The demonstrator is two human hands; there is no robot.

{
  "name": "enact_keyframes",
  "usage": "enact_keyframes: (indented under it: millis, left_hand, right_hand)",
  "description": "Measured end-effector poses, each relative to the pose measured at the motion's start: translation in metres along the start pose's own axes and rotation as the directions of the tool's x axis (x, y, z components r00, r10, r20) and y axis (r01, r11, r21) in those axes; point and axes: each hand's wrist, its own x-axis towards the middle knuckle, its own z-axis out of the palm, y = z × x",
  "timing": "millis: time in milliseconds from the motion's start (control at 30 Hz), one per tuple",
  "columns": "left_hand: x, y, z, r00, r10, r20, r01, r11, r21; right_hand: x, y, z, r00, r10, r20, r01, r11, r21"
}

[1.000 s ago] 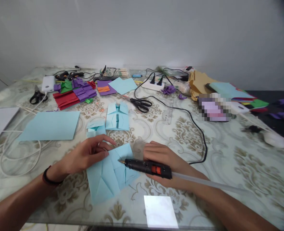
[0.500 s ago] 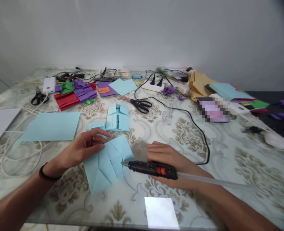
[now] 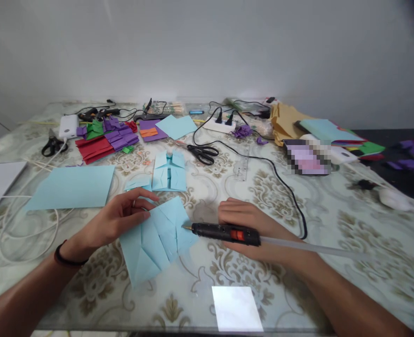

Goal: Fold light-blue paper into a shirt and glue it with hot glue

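Observation:
A folded light blue paper [image 3: 158,238] lies on the patterned table in front of me. My left hand [image 3: 128,213] holds its upper left edge, thumb on top and fingers curled. My right hand [image 3: 244,220] is wrapped round a black glue gun [image 3: 224,232] with a red part and a long clear glue stick out of its back. The gun's tip is over the right part of the paper; whether it touches is unclear. Behind the paper sit a folded blue piece [image 3: 169,172] and a smaller one [image 3: 138,183], partly hidden by my left hand.
A flat blue sheet [image 3: 75,186] and white cables lie left. Black scissors [image 3: 203,153], a clear ruler [image 3: 242,164], a power strip [image 3: 220,124] and coloured papers [image 3: 121,135] stand behind. A black cord [image 3: 284,180] curves right, near a phone [image 3: 307,158].
The glue gun in my right hand has moved slightly right and up over the paper. My left hand keeps its hold; the whole view has shifted slightly.

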Motion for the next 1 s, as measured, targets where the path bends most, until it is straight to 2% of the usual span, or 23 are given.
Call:
enact_keyframes:
  millis: [200,567,800,900,1000]
  left_hand:
    - [-0.001,-0.003,0.005,0.998,-0.035,0.054,0.037,0.999,-0.029]
    - [0.001,-0.011,0.015,0.99,-0.046,0.137,0.05,0.998,-0.033]
    - [0.005,-0.013,0.015,0.996,-0.016,0.09,0.017,1.0,-0.017]
    - [0.007,-0.012,0.016,0.999,0.018,0.049,-0.018,1.0,0.01]
    - [0.009,-0.012,0.014,0.998,0.054,0.043,-0.057,0.996,0.067]
  right_hand:
    - [-0.001,0.002,0.0,1.0,0.017,-0.002,-0.017,0.999,-0.033]
    - [0.003,-0.001,0.001,0.999,-0.026,-0.028,0.026,1.0,0.004]
    - [0.001,0.008,0.004,0.999,-0.036,0.006,0.035,0.998,0.043]
    - [0.0,0.011,0.003,0.998,-0.006,-0.055,0.009,0.999,0.051]
    - [0.002,0.01,0.0,0.998,0.029,-0.053,-0.025,0.997,0.073]
